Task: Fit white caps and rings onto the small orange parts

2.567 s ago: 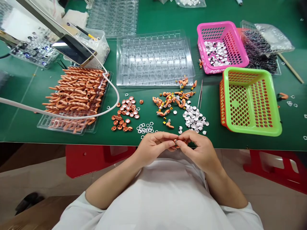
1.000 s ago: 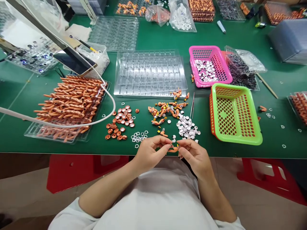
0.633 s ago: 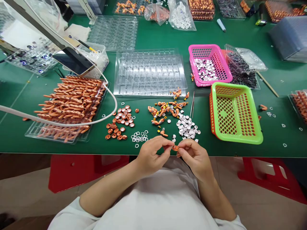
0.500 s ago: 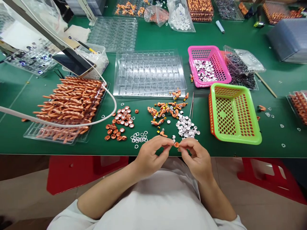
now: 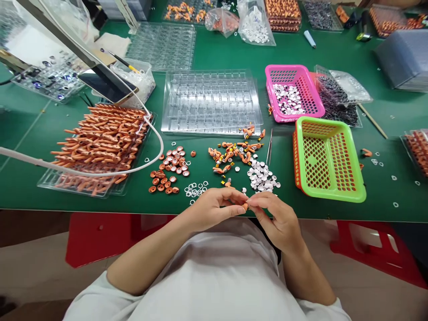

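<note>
Both my hands meet at the table's front edge around a small orange part (image 5: pixel 245 206). My left hand (image 5: pixel 217 206) pinches it between thumb and fingers. My right hand (image 5: pixel 276 218) closes its fingertips on the part's other side, hiding much of it. Just beyond my fingers lie white round caps (image 5: pixel 262 176) and curved orange pieces with yellow bits (image 5: pixel 230 154). Left of them are thin white rings (image 5: pixel 196 189) and orange cups (image 5: pixel 172 162), some with white inside. Metal tweezers (image 5: pixel 269 147) lie beside the caps.
A green basket (image 5: pixel 359 178) stands at right, a pink basket (image 5: pixel 317 109) with white pieces behind it. Clear trays (image 5: pixel 212 102) lie mid-table. At left are stacked orange parts (image 5: pixel 103 138), a phone (image 5: pixel 107 84) and a white cable (image 5: pixel 157 138) looping over the table.
The orange part has turned between my fingers; its open cup face showed before and now its outer side does. My left fingers have straightened and my left thumb lies along the part.
</note>
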The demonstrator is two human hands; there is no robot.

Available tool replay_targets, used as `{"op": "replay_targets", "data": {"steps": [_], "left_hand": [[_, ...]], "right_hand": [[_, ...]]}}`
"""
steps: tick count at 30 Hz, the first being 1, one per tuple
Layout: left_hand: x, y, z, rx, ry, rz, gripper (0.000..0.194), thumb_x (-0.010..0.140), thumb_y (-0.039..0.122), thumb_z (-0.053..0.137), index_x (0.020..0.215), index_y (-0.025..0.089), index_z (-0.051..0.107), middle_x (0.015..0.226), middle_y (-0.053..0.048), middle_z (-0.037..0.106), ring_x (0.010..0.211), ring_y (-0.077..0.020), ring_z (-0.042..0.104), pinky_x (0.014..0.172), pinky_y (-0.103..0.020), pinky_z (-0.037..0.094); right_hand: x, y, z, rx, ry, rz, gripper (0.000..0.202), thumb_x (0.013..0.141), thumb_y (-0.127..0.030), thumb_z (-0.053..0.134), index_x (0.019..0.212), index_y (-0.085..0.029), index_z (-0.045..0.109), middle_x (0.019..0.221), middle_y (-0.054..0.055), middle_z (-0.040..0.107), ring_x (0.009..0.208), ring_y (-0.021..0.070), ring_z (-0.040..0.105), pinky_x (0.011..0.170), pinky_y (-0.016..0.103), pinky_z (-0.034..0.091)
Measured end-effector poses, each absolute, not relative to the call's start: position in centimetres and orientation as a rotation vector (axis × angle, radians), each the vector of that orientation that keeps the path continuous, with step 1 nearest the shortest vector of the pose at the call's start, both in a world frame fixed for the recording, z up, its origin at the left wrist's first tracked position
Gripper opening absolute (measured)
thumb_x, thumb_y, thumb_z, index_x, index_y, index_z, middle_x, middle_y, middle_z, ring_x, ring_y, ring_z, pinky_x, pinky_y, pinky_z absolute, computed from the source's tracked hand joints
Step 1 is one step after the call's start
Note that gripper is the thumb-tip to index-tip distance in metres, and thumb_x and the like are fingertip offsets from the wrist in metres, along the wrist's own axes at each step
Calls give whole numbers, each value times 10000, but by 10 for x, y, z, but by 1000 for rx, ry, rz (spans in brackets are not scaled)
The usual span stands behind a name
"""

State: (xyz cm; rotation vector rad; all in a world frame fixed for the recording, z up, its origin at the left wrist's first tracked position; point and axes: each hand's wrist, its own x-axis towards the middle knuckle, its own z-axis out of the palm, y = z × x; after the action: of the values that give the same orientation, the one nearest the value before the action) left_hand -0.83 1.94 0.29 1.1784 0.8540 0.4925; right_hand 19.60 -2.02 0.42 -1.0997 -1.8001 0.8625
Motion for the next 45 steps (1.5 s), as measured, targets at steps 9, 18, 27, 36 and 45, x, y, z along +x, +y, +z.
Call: {"op": "replay_targets", "data": {"steps": [9, 18, 27, 36, 45], "left_hand": [[-3, 23, 6, 1465, 952, 569, 182, 815, 296, 700, 965, 215, 762, 897, -59, 660, 779, -149, 606, 698, -260, 534], [-2, 22, 13, 1490, 986, 552, 166, 806, 240, 714, 960, 212, 769, 783, -26, 702, 690, -135, 600, 657, -245, 506], [-4, 17, 16, 1682, 970, 738, 194, 858, 199, 655, 1041, 203, 720, 915, -52, 759, 853, -179, 677, 929, -379, 508], [-3, 18, 10, 1788, 817, 976, 219, 859, 127, 636, 1041, 214, 721, 903, -73, 753, 922, -194, 668, 845, -356, 563], [11, 13, -7, 898, 817, 794, 238, 799, 252, 739, 1031, 195, 740, 990, -80, 771, 915, -206, 728, 850, -337, 593]], "right_hand": [[190, -26, 3, -1191, -1752, 745, 264, 902, -97, 577, 1099, -272, 603, 998, 43, 674, 923, 189, 648, 775, 336, 544], [190, -25, 1, -1181, -1660, 836, 238, 896, -108, 599, 1071, -268, 627, 991, 40, 650, 930, 179, 633, 786, 332, 538], [188, -29, -6, -1178, -1636, 781, 258, 886, -98, 605, 1064, -281, 643, 1026, 50, 675, 968, 196, 652, 809, 366, 565], [186, -33, -4, -1174, -1584, 843, 214, 879, -114, 622, 1028, -267, 637, 932, 30, 700, 885, 188, 667, 755, 335, 560], [183, -35, 6, -1215, -1626, 731, 278, 877, -85, 609, 1078, -273, 651, 919, 32, 676, 836, 172, 657, 721, 312, 546]]}}
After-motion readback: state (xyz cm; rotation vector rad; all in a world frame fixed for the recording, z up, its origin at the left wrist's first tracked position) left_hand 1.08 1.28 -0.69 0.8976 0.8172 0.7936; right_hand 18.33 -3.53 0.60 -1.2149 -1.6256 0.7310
